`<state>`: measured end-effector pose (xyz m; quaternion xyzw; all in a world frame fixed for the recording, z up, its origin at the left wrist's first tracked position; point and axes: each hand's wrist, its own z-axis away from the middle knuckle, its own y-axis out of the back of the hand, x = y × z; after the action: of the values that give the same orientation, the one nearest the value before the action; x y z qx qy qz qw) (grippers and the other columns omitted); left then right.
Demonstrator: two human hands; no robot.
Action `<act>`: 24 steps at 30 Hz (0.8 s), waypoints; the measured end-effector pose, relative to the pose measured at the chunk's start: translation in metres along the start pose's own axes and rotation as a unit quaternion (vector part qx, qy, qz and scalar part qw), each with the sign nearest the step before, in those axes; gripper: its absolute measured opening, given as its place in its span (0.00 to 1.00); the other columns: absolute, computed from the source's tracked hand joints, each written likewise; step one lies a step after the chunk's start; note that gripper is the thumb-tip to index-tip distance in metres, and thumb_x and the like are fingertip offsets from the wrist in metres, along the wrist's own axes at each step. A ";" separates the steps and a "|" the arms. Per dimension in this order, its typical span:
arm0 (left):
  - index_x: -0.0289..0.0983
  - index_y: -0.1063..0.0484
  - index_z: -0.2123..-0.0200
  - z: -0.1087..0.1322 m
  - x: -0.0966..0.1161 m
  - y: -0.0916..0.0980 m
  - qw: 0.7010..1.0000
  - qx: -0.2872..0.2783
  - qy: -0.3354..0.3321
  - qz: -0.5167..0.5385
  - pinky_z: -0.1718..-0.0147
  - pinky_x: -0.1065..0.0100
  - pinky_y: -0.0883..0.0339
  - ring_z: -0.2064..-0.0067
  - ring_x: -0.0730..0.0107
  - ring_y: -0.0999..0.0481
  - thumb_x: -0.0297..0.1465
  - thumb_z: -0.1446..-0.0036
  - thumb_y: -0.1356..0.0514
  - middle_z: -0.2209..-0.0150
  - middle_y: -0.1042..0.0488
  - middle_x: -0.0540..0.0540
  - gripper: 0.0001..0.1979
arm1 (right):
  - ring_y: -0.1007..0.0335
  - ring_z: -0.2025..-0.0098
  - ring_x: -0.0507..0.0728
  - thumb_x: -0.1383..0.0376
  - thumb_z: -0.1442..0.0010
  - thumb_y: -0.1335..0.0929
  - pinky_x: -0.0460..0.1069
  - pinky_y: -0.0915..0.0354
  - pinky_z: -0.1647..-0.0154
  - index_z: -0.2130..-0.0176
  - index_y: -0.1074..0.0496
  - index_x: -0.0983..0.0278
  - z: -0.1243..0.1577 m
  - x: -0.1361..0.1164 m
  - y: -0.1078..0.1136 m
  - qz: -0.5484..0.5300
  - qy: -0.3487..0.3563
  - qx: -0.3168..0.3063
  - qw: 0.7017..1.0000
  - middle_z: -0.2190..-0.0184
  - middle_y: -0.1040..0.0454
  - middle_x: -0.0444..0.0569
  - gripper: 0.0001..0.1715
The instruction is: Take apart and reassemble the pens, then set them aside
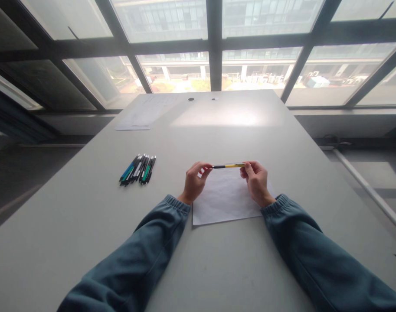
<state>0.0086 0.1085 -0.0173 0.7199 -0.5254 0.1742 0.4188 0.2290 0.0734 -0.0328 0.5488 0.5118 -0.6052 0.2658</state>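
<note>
My left hand (pixel 195 181) pinches pen (pixel 230 166) by dark end, my right hand (pixel 256 183) by yellow end. Paper (pixel 227 199) beneath. Other pens (pixel 138 169) bunched at left.

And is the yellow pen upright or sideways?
Sideways: the yellow pen stretches across from the left hand to the right hand.

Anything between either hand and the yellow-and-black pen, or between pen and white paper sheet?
Nothing visible: the left hand and right hand hold the yellow-and-black pen at opposite ends, with no object showing between it and the white paper sheet.
</note>
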 end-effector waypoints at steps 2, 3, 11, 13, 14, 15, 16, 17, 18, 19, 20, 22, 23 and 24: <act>0.38 0.23 0.62 0.000 -0.001 0.000 1.000 0.003 0.001 -0.001 0.65 0.67 0.30 0.64 0.69 0.24 0.37 0.34 0.39 0.65 0.21 0.46 0.09 | 0.35 0.75 0.51 0.52 0.41 0.26 0.48 0.37 0.74 0.63 0.25 0.63 0.000 0.000 0.000 -0.001 -0.001 -0.001 1.000 0.77 0.28 0.43 0.17; 0.38 0.23 0.62 0.001 -0.001 -0.001 1.000 0.004 0.001 -0.001 0.65 0.67 0.30 0.64 0.69 0.23 0.38 0.34 0.39 0.65 0.21 0.46 0.09 | 0.35 0.75 0.51 0.52 0.41 0.26 0.48 0.37 0.74 0.63 0.25 0.63 0.000 -0.001 0.000 -0.002 -0.001 -0.002 1.000 0.77 0.28 0.43 0.17; 0.38 0.23 0.62 0.001 -0.002 -0.001 1.000 0.005 0.003 -0.005 0.64 0.67 0.31 0.64 0.69 0.24 0.40 0.33 0.40 0.66 0.22 0.47 0.12 | 0.35 0.75 0.51 0.53 0.41 0.26 0.48 0.38 0.74 0.63 0.25 0.63 0.001 0.000 -0.001 -0.011 0.001 -0.009 1.000 0.78 0.29 0.43 0.16; 0.38 0.24 0.63 0.001 -0.002 -0.001 1.000 0.001 0.003 -0.005 0.64 0.67 0.31 0.64 0.69 0.24 0.39 0.33 0.40 0.67 0.22 0.47 0.12 | 0.35 0.75 0.51 0.53 0.41 0.26 0.47 0.38 0.74 0.63 0.25 0.63 0.001 -0.001 -0.001 -0.010 0.001 -0.011 1.000 0.78 0.29 0.43 0.16; 0.38 0.24 0.63 0.001 -0.002 -0.001 1.000 0.000 0.005 -0.006 0.64 0.67 0.31 0.65 0.70 0.25 0.40 0.33 0.40 0.67 0.22 0.47 0.12 | 0.35 0.75 0.51 0.53 0.41 0.26 0.47 0.38 0.74 0.63 0.25 0.63 0.001 -0.001 -0.001 -0.010 0.002 -0.012 1.000 0.78 0.29 0.43 0.16; 0.38 0.24 0.64 0.001 -0.002 -0.001 1.000 -0.002 0.006 -0.007 0.64 0.67 0.31 0.65 0.70 0.25 0.40 0.33 0.41 0.67 0.22 0.47 0.13 | 0.35 0.75 0.51 0.53 0.40 0.26 0.47 0.38 0.73 0.63 0.25 0.63 0.001 -0.001 0.000 -0.011 0.002 -0.013 1.000 0.77 0.29 0.43 0.16; 0.38 0.24 0.65 0.001 -0.001 -0.001 1.000 -0.004 0.008 -0.007 0.64 0.67 0.31 0.65 0.70 0.25 0.40 0.33 0.41 0.67 0.22 0.47 0.13 | 0.35 0.75 0.51 0.54 0.40 0.26 0.47 0.38 0.73 0.63 0.25 0.63 0.001 -0.001 0.000 -0.012 0.003 -0.014 1.000 0.77 0.29 0.43 0.16; 0.37 0.24 0.65 0.001 -0.001 0.000 1.000 -0.005 0.008 -0.006 0.64 0.68 0.32 0.65 0.70 0.25 0.41 0.33 0.41 0.68 0.23 0.47 0.14 | 0.35 0.75 0.51 0.54 0.40 0.26 0.47 0.38 0.73 0.62 0.25 0.63 0.001 -0.001 0.000 -0.013 0.004 -0.015 1.000 0.77 0.29 0.43 0.15; 0.37 0.25 0.66 0.001 -0.001 0.000 1.000 -0.007 0.008 -0.005 0.64 0.68 0.32 0.66 0.70 0.25 0.41 0.32 0.42 0.69 0.23 0.47 0.15 | 0.35 0.75 0.51 0.54 0.40 0.26 0.47 0.39 0.73 0.62 0.25 0.63 0.001 -0.001 0.000 -0.014 0.005 -0.016 1.000 0.77 0.29 0.43 0.15; 0.37 0.25 0.67 0.001 0.000 0.000 1.000 -0.007 0.008 -0.005 0.65 0.68 0.32 0.66 0.70 0.25 0.41 0.32 0.42 0.69 0.23 0.47 0.15 | 0.35 0.75 0.51 0.54 0.40 0.26 0.48 0.39 0.73 0.62 0.24 0.63 0.001 0.000 0.000 -0.014 0.005 -0.018 1.000 0.77 0.29 0.43 0.15; 0.37 0.25 0.67 0.001 0.001 0.000 1.000 -0.008 0.006 -0.004 0.65 0.68 0.33 0.66 0.70 0.25 0.41 0.32 0.42 0.70 0.24 0.48 0.16 | 0.35 0.75 0.51 0.55 0.40 0.26 0.48 0.39 0.73 0.62 0.24 0.64 0.001 0.000 0.000 -0.013 0.006 -0.019 1.000 0.77 0.29 0.43 0.14; 0.37 0.26 0.68 0.001 0.001 0.000 1.000 -0.010 0.003 -0.001 0.65 0.69 0.33 0.67 0.71 0.26 0.41 0.32 0.43 0.71 0.24 0.48 0.16 | 0.35 0.75 0.51 0.55 0.39 0.26 0.48 0.39 0.73 0.62 0.24 0.64 0.000 0.001 0.001 -0.015 0.009 -0.020 1.000 0.77 0.29 0.43 0.14; 0.37 0.26 0.69 0.001 0.002 0.000 1.000 -0.010 0.002 0.000 0.65 0.69 0.34 0.68 0.71 0.27 0.41 0.32 0.43 0.71 0.24 0.48 0.17 | 0.35 0.75 0.51 0.55 0.39 0.26 0.48 0.40 0.74 0.62 0.24 0.64 0.000 0.002 0.001 -0.016 0.010 -0.021 1.000 0.77 0.29 0.43 0.14; 0.37 0.26 0.69 0.001 0.002 0.000 1.000 -0.011 0.001 0.001 0.66 0.69 0.34 0.68 0.71 0.27 0.41 0.31 0.43 0.71 0.24 0.49 0.17 | 0.35 0.76 0.51 0.55 0.40 0.26 0.48 0.40 0.74 0.62 0.24 0.64 0.000 0.002 0.001 -0.018 0.011 -0.021 1.000 0.78 0.29 0.43 0.14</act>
<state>0.0090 0.1068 -0.0161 0.7140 -0.5279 0.1697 0.4274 0.2291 0.0734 -0.0350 0.5405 0.5376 -0.5925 0.2604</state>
